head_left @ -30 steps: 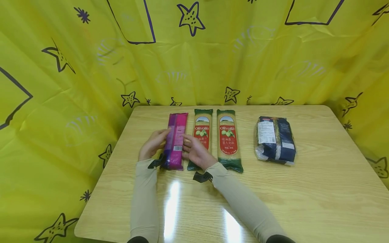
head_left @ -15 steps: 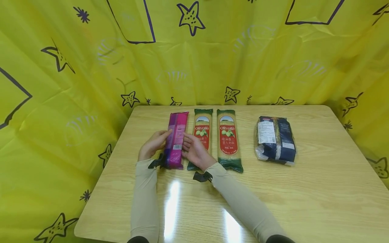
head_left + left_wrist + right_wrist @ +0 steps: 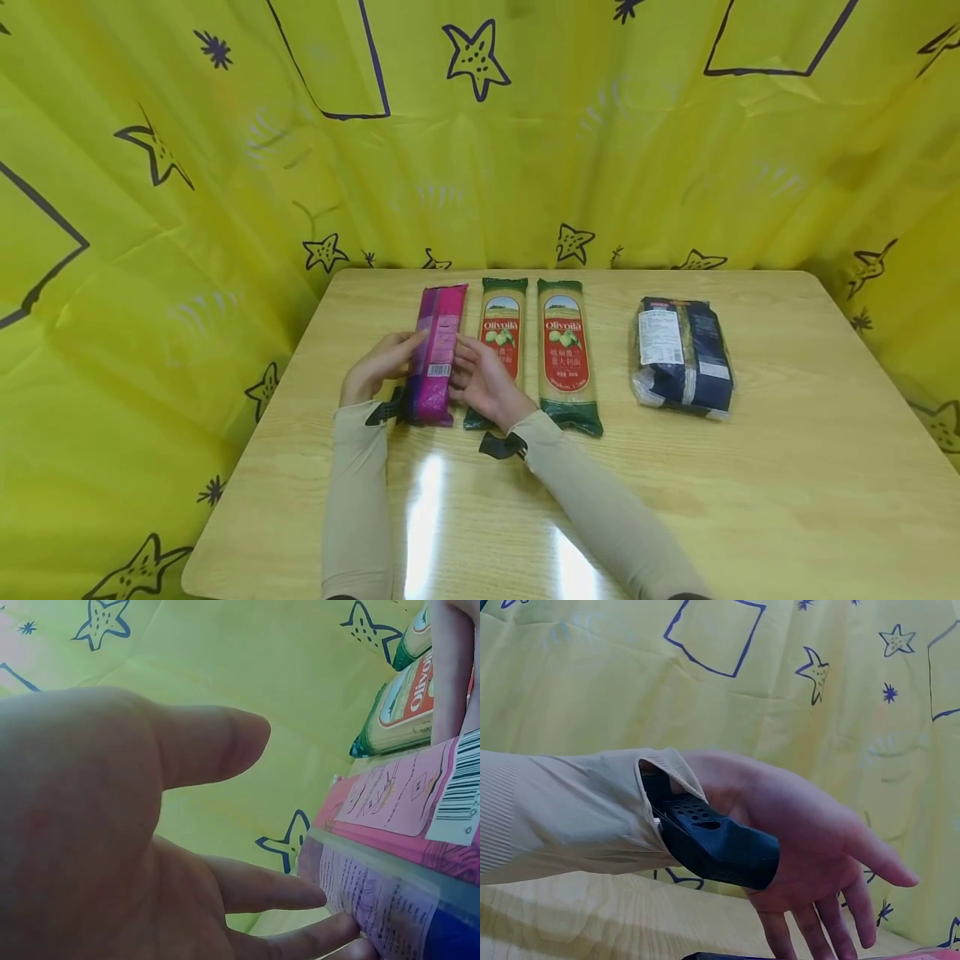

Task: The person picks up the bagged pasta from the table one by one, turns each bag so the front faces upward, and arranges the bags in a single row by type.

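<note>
A long pink and purple packet point(image 3: 444, 337) with a barcode lies at the left of the table, its top end away from me. My left hand point(image 3: 381, 364) is at its left side. In the left wrist view the straight fingers of that hand point(image 3: 97, 817) reach the packet's purple edge, with the thumb held apart above. From the other side, my right hand point(image 3: 489, 385) has its fingertips at the packet's right edge. Its fingers point(image 3: 808, 930) point down, loosely extended, thumb spread. This hand partly covers a green-ended spaghetti pack point(image 3: 504, 308).
Beside that pack lies a second Olivoilà spaghetti pack point(image 3: 566, 333). Further right sits a dark blue bag point(image 3: 701, 354) with a white label. All rest on a wooden table point(image 3: 787, 467), with a yellow patterned curtain point(image 3: 525, 183) behind and at the sides.
The whole head view has shifted, so the table and everything on it appear slightly lower. Both hands stay at the sides of the pink and purple packet, nearly unmoved.
</note>
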Motion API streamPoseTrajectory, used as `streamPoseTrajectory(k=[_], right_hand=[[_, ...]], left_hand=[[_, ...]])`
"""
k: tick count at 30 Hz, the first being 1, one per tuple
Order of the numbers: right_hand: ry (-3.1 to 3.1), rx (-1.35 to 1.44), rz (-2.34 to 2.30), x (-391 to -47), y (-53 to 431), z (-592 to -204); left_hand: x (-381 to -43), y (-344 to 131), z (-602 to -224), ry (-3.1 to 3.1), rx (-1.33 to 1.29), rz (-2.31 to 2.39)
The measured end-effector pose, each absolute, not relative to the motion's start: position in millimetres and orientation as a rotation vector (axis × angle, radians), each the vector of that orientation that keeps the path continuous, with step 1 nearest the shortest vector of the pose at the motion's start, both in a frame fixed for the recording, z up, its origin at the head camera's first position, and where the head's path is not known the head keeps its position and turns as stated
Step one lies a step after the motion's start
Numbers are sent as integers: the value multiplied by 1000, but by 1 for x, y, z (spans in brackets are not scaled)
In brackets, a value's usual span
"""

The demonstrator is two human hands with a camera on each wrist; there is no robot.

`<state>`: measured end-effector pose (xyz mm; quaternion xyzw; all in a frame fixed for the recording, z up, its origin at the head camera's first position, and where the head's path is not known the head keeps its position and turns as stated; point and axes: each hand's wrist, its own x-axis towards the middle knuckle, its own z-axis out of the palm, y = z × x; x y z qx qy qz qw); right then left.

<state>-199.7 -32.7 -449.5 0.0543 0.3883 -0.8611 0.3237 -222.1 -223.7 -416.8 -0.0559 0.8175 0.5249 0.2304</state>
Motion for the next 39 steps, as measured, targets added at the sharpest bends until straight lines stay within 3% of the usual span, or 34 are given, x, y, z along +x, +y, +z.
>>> streamPoseTrajectory(k=[39], right_hand=[[1202, -61, -2262, -185, -35, -423]], left_hand=[[-221, -212, -416, 2123, 11, 1570]])
